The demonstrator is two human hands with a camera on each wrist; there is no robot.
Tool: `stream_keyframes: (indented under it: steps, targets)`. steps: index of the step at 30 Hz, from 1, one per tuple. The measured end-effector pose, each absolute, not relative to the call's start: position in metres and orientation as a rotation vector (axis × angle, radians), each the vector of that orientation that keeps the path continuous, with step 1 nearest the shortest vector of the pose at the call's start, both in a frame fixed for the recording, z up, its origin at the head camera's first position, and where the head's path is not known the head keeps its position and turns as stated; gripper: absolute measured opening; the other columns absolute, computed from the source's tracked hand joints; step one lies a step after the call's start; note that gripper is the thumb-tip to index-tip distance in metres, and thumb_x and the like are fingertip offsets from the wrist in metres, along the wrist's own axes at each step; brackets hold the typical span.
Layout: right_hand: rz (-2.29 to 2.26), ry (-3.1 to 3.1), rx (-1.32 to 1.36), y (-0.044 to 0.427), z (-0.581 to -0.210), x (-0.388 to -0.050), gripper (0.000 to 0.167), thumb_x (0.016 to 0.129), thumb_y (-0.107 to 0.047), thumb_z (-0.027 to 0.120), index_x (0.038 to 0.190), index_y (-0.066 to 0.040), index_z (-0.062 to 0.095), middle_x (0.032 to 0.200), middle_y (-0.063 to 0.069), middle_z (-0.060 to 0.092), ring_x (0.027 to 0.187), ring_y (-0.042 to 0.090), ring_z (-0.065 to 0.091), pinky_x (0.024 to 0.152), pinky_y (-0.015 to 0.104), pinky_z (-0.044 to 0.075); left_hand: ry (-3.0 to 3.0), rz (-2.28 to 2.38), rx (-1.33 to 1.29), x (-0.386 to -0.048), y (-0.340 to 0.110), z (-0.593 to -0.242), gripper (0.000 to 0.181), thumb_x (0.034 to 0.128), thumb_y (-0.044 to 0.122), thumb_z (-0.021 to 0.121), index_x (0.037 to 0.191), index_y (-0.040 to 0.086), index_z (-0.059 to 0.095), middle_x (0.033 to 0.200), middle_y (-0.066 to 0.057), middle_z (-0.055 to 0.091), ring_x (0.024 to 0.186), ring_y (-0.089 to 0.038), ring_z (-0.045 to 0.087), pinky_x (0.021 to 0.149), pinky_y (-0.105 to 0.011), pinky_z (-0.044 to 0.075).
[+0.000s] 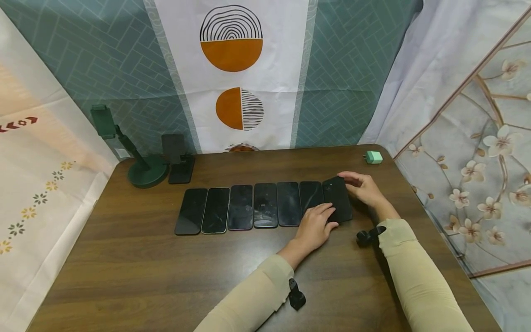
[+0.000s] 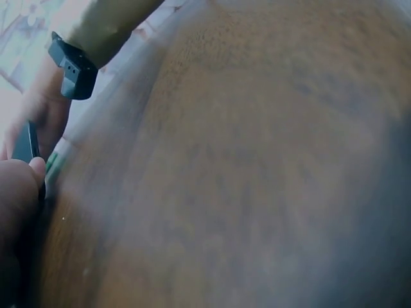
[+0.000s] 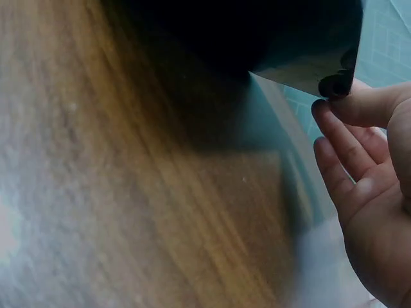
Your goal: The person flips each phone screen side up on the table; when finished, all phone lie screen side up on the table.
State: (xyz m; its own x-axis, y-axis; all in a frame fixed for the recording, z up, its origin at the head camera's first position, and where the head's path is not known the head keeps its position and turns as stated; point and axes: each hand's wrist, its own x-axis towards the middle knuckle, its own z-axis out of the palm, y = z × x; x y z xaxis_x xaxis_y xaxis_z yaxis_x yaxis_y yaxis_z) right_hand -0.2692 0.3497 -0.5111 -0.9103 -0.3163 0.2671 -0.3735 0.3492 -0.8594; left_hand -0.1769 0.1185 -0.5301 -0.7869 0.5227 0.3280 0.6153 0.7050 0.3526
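Note:
At the right end of a row of smartphones, a black smartphone (image 1: 338,198) is tilted up off the table, its camera side facing up. My right hand (image 1: 367,190) pinches its upper right corner between thumb and fingertips. The right wrist view shows the phone's glossy underside (image 3: 308,38) above the table. At the lower left edge of that phone, my left hand (image 1: 314,228) grips it with thumb and fingers. Partly beneath my left fingers lies the neighbouring dark phone (image 1: 311,193). In the left wrist view only part of the left hand (image 2: 16,192) shows.
Several more dark phones (image 1: 265,205) lie side by side to the left. Behind them stand a green phone stand (image 1: 147,170) and a black stand (image 1: 181,170). A green charger plug (image 1: 374,157) lies near the wooden table's (image 1: 166,272) back right corner. Patterned cloths hang around.

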Motion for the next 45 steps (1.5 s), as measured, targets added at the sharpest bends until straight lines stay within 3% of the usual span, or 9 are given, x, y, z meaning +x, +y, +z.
stream_keyframes:
  steps: [5,9,14,20,27,32,37,40,45]
  targets:
    - [1.656,-2.56,0.677,0.345,-0.505,-0.269,0.039,0.095,0.012,0.057,0.134,0.009,0.059,0.137,0.029,0.056,0.119,0.002,0.055,0.098,0.012,0.044,-2.693,-0.67,-0.972,-0.178,0.116,-0.527,0.06,0.0998,0.033,0.065,0.154,0.022,0.044,0.154,-0.007,0.047,0.125,-0.018,0.06,0.104,-0.033,0.046]
    - [1.673,-2.585,0.701,0.343,-0.503,-0.269,0.041,0.098,0.01,0.056,0.139,0.008,0.055,0.142,0.029,0.053,0.123,0.005,0.054,0.1,0.012,0.042,-2.727,-0.542,-1.035,-0.18,0.115,-0.521,0.071,0.1013,0.033,0.063,0.161,0.034,0.026,0.161,-0.012,0.034,0.118,-0.021,0.063,0.097,-0.036,0.05]
    - [1.709,-2.597,0.701,0.341,-0.503,-0.268,0.042,0.098,0.009,0.056,0.14,0.008,0.054,0.142,0.03,0.052,0.123,0.006,0.056,0.1,0.013,0.043,-2.755,-0.349,-1.11,-0.18,0.117,-0.516,0.065,0.1043,0.037,0.055,0.161,0.04,0.024,0.162,-0.013,0.029,0.126,-0.023,0.056,0.095,-0.037,0.051]
    - [1.724,-2.58,0.719,0.336,-0.502,-0.268,0.041,0.099,0.008,0.055,0.14,0.008,0.053,0.141,0.031,0.052,0.123,0.005,0.055,0.101,0.014,0.042,-2.772,-0.526,-1.087,-0.178,0.115,-0.515,0.059,0.1034,0.041,0.056,0.158,0.035,0.034,0.159,-0.01,0.036,0.134,-0.025,0.051,0.104,-0.04,0.047]
    - [1.752,-2.562,0.748,0.33,-0.499,-0.269,0.044,0.099,0.007,0.053,0.143,0.012,0.048,0.144,0.034,0.048,0.122,-0.003,0.052,0.101,0.012,0.041,-2.808,-0.754,-0.998,-0.176,0.113,-0.519,0.065,0.1039,0.039,0.056,0.161,0.02,0.031,0.16,-0.01,0.038,0.14,-0.024,0.045,0.114,-0.035,0.039]
    - [1.859,-2.546,0.849,0.327,-0.5,-0.272,0.047,0.102,0.002,0.053,0.147,0.008,0.043,0.145,0.034,0.046,0.125,0.002,0.052,0.103,0.015,0.041,-2.766,-0.821,-0.99,-0.175,0.111,-0.52,0.067,0.1047,0.033,0.056,0.161,0.011,0.027,0.16,-0.013,0.038,0.141,-0.025,0.045,0.114,-0.033,0.038]
    - [1.925,-2.551,0.89,0.327,-0.503,-0.276,0.05,0.103,0.001,0.052,0.151,0.006,0.038,0.146,0.036,0.043,0.129,0.008,0.052,0.103,0.017,0.042,-2.714,-0.842,-0.997,-0.174,0.108,-0.52,0.07,0.1038,0.03,0.059,0.161,0.01,0.024,0.158,-0.015,0.04,0.138,-0.025,0.048,0.111,-0.033,0.043]
    - [1.882,-2.621,0.828,0.326,-0.502,-0.275,0.054,0.102,-0.001,0.054,0.152,0.008,0.035,0.149,0.034,0.042,0.136,0.02,0.047,0.109,0.024,0.039,-2.682,-0.852,-1.006,-0.174,0.106,-0.519,0.069,0.1032,0.027,0.06,0.161,0.01,0.027,0.158,-0.014,0.039,0.136,-0.024,0.05,0.108,-0.033,0.046]
    - [1.737,-2.809,0.73,0.324,-0.499,-0.271,0.062,0.102,-0.009,0.057,0.157,0.002,0.03,0.155,0.029,0.036,0.144,0.044,0.032,0.116,0.058,0.027,-2.654,-0.909,-0.997,-0.175,0.104,-0.52,0.066,0.1028,0.022,0.061,0.159,0.006,0.03,0.164,-0.013,0.028,0.134,-0.023,0.053,0.105,-0.03,0.047]
